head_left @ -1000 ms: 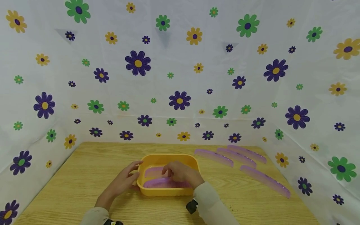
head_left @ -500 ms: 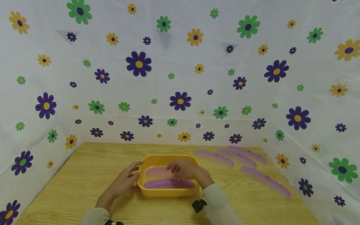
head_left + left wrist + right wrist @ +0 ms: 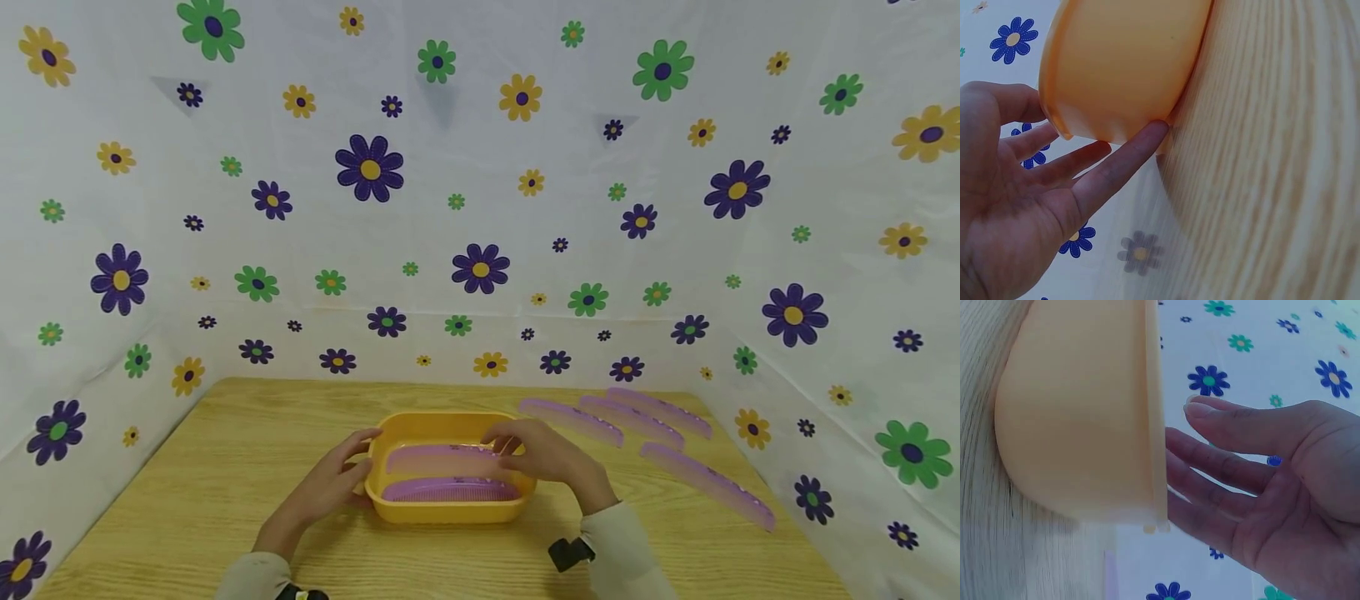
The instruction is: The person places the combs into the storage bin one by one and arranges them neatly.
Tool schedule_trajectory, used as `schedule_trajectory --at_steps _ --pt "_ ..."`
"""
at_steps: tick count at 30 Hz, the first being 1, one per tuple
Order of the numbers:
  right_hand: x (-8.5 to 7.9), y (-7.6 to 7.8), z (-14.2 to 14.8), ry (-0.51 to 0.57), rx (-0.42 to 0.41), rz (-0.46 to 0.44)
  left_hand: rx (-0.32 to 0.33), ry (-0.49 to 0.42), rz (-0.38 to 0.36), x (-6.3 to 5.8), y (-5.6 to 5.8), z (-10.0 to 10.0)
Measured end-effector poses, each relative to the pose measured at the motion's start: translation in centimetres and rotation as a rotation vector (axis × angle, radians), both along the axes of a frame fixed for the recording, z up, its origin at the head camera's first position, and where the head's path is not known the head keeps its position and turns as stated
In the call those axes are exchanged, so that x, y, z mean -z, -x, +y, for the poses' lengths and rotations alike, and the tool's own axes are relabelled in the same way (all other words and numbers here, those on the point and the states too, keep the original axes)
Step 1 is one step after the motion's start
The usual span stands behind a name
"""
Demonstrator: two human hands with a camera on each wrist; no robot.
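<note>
A yellow plastic tub (image 3: 450, 513) sits on the table with two translucent purple combs inside, a near comb (image 3: 450, 490) and a far comb (image 3: 438, 458). My left hand (image 3: 330, 479) is at the tub's left end. Its spread fingers (image 3: 1129, 156) touch the outer wall and rim in the left wrist view. Over the tub's right end is my right hand (image 3: 543, 450), fingers loosely bent and nothing held. The right wrist view shows its thumb (image 3: 1235, 425) apart from the other fingers, whose tips pass behind the rim.
Several more purple combs lie on the wooden table (image 3: 247, 442) to the right: one comb (image 3: 573, 421) close to the tub and another comb (image 3: 708, 483) nearest the right edge. A white flowered sheet (image 3: 480, 208) encloses the back and sides.
My right hand has moved from inside the tub, over the combs, to the right end, uncovering more of both combs. The left hand and the tub have stayed put.
</note>
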State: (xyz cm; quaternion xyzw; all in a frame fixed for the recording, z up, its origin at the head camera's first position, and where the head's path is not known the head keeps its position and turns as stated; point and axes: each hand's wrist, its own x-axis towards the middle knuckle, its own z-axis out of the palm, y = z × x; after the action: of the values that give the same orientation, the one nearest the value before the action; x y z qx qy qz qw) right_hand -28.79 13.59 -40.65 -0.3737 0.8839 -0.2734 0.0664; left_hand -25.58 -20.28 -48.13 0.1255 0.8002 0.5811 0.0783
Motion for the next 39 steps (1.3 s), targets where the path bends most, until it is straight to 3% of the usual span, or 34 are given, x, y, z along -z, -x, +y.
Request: schedule_trajectory --at_steps 8,22,39 --pt "-0.5 -0.2 3.1 0.071 0.056 -0.007 -0.003 0.004 -0.001 -0.1 0.0 -0.1" --pt "-0.4 -0.6 7.6 0.031 0.125 0.075 -0.002 0.007 0.008 -0.1 -0.1 -0.1" --pt "0.8 -1.0 12.5 0.032 0.15 0.035 0.012 -0.006 0.012 -0.1 -0.2 -0.1"
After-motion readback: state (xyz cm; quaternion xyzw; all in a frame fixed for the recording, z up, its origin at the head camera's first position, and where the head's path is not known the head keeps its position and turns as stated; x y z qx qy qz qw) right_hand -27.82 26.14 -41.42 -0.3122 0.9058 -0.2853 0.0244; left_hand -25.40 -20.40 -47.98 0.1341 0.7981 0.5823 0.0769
